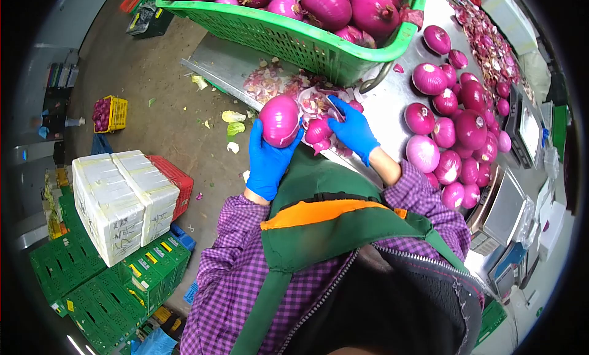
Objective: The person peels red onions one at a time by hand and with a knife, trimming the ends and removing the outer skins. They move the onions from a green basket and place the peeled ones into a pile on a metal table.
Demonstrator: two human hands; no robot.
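Observation:
In my blue-gloved left hand rests a large red onion, its fingers wrapped round the lower side. My right hand, also in a blue glove, is to the right, beside a smaller red onion at the table's edge; its fingers are curled, and what they hold, if anything, is too small to make out. Loose onion skins lie around and beyond both hands on the metal table. A green crate full of red onions stands just beyond them.
Many peeled onions are grouped on the table at the right, with a skin heap behind. Scales stand at the far right. White foam boxes sit on crates at the left. A yellow crate is on the floor.

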